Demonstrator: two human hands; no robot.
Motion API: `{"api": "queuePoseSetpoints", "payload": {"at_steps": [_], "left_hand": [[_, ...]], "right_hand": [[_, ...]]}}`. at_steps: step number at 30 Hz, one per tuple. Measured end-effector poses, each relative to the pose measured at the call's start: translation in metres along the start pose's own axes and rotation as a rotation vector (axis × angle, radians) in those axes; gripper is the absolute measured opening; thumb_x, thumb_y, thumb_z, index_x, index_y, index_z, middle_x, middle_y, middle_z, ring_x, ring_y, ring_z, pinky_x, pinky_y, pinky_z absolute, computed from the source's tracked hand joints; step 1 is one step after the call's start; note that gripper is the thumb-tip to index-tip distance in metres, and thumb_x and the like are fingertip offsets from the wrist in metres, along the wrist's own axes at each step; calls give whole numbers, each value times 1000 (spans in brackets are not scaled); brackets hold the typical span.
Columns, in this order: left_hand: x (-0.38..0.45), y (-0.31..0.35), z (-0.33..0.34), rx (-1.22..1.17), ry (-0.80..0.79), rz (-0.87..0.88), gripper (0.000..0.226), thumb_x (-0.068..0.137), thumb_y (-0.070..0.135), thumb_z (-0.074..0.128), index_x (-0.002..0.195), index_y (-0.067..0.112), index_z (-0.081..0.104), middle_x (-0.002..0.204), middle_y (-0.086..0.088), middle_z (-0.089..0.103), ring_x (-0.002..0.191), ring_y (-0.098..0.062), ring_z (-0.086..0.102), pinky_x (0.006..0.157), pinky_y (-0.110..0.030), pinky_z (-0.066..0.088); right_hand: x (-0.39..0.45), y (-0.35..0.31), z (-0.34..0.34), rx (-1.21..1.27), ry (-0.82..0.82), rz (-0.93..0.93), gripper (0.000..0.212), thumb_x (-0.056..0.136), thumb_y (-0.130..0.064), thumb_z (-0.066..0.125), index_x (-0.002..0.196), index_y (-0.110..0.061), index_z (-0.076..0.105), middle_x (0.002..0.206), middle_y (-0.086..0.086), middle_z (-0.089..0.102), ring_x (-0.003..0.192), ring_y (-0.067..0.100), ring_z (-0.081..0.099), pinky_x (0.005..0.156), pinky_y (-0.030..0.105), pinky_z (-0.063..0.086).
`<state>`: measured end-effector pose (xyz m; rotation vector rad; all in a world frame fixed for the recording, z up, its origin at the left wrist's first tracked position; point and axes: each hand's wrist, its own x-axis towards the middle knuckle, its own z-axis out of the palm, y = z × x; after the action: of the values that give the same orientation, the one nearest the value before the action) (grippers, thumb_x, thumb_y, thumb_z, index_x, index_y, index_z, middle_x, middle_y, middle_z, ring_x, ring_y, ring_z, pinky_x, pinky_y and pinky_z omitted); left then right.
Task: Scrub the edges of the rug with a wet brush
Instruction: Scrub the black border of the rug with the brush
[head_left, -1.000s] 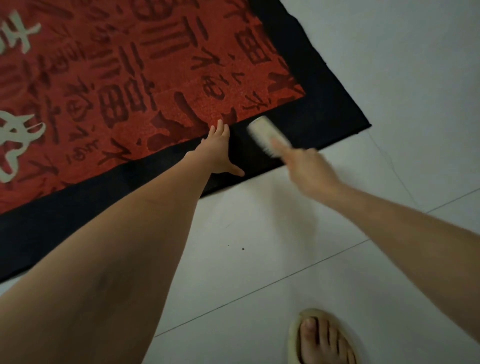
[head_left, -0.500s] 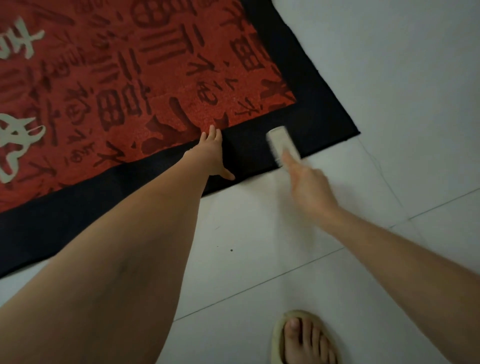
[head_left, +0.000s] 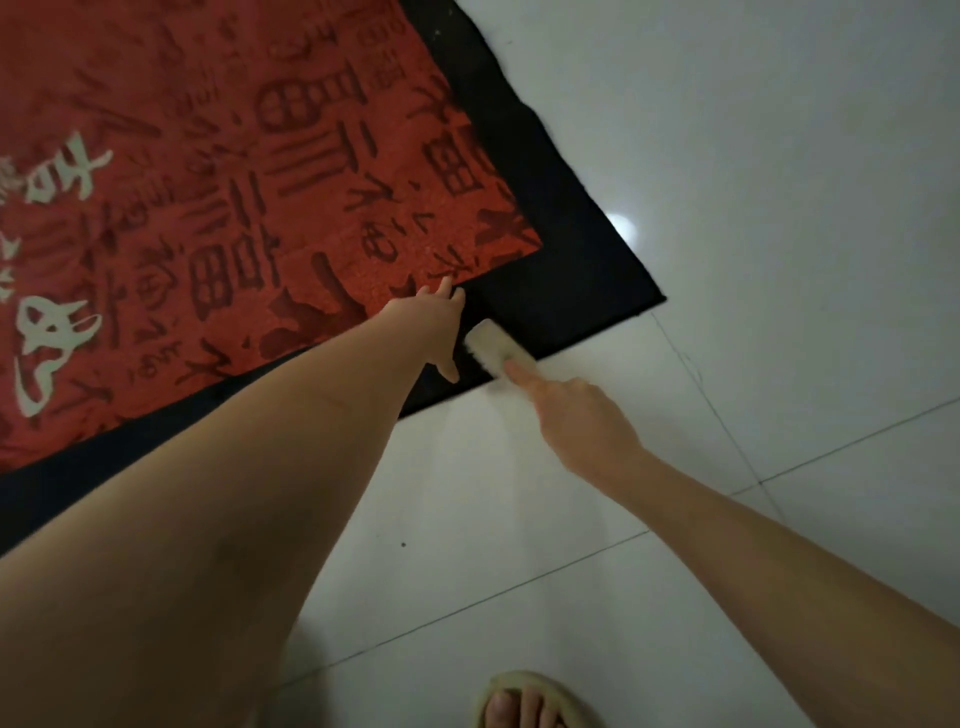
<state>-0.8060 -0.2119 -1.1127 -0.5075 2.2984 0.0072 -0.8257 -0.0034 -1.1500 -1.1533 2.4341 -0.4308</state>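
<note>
A: Head view, and it's floor (head_left: 753, 156) all around, pale tile, with the rug (head_left: 182, 208) laid across the top left, red centre and black border.

B: Action's at the near border by the corner. Left hand (head_left: 431, 327) lies flat on the rug, fingers (head_left: 447, 291) straight and close together, thumb out, pinning the fabric.

A: And the right hand (head_left: 576, 421) grips the brush (head_left: 496, 348), fingers wrapped round its near end, forefinger along its back. Bristles sit on the black edge, just beside that thumb.

B: To do this well, I'd say short strokes along the border, with the flat hand holding it taut so it doesn't bunch.

A: Compared with half a second ago, the brush has slid left toward the pinning hand, away from the corner.
</note>
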Motion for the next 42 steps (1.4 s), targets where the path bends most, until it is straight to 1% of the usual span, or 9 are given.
{"api": "queuePoseSetpoints", "payload": {"at_steps": [4, 9, 14, 21, 24, 28, 34, 39, 42], "left_hand": [[-1, -14, -13, 118, -1, 76, 128, 73, 46, 82, 155, 15, -11, 163, -7, -14, 151, -32, -1, 115, -56, 26], [3, -15, 5, 211, -75, 156, 127, 76, 47, 79, 154, 22, -18, 161, -5, -24, 149, -34, -11, 116, -59, 22], [24, -11, -2, 214, -5, 241, 137, 69, 53, 83, 152, 26, -24, 157, -4, -33, 148, -34, -18, 113, -65, 21], [57, 5, 1, 233, 71, 481, 154, 53, 68, 83, 151, 23, -26, 158, -1, -32, 147, -27, -23, 117, -59, -2], [69, -7, 4, 205, 113, 586, 155, 51, 66, 85, 152, 23, -25, 158, -1, -31, 146, -26, -24, 118, -53, -4], [78, -21, 1, 282, 113, 683, 157, 48, 69, 83, 151, 22, -25, 158, -3, -30, 146, -25, -24, 121, -50, -1], [74, -14, 4, 180, 96, 617, 155, 50, 68, 84, 152, 21, -23, 159, 1, -29, 147, -22, -23, 120, -48, -3], [72, -5, 15, -50, 180, 554, 138, 64, 64, 79, 155, 18, -14, 161, -5, -24, 148, -25, -20, 120, -49, -5], [72, -1, 9, -157, 168, 484, 129, 72, 58, 77, 155, 13, -12, 160, -11, -24, 149, -30, -17, 121, -44, -1]], "right_hand": [[2, 8, -9, 70, 23, 179, 63, 100, -10, 34, 152, -39, 15, 85, 9, 59, 66, 21, 53, 61, 34, 46], [-5, -23, 0, -142, -88, -28, 73, 97, -6, 34, 151, -45, 4, 76, 4, 47, 65, 20, 52, 60, 32, 40], [10, 15, -31, -29, 46, 361, 69, 94, -1, 32, 151, -37, 21, 88, 12, 55, 68, 26, 49, 63, 35, 42], [1, -5, -4, -35, 22, 233, 61, 102, -12, 34, 150, -45, 15, 69, 4, 51, 57, 23, 52, 56, 39, 48], [-6, -7, 3, 30, 82, 332, 60, 102, -12, 33, 149, -47, 17, 71, 5, 54, 56, 22, 52, 57, 38, 48], [-21, -36, 31, 43, -65, 133, 62, 104, -22, 34, 146, -52, 0, 68, 8, 51, 59, 26, 55, 63, 41, 52], [1, 12, 10, 151, 246, 389, 56, 102, -17, 35, 148, -47, 23, 77, 12, 60, 67, 32, 59, 65, 40, 50], [-7, -1, 23, 31, 73, 158, 58, 103, -19, 36, 147, -51, 16, 72, 9, 56, 61, 27, 56, 66, 41, 51], [12, 50, -10, 139, 261, 443, 50, 102, -17, 38, 147, -41, 32, 91, 17, 64, 80, 32, 60, 71, 33, 44]]}}
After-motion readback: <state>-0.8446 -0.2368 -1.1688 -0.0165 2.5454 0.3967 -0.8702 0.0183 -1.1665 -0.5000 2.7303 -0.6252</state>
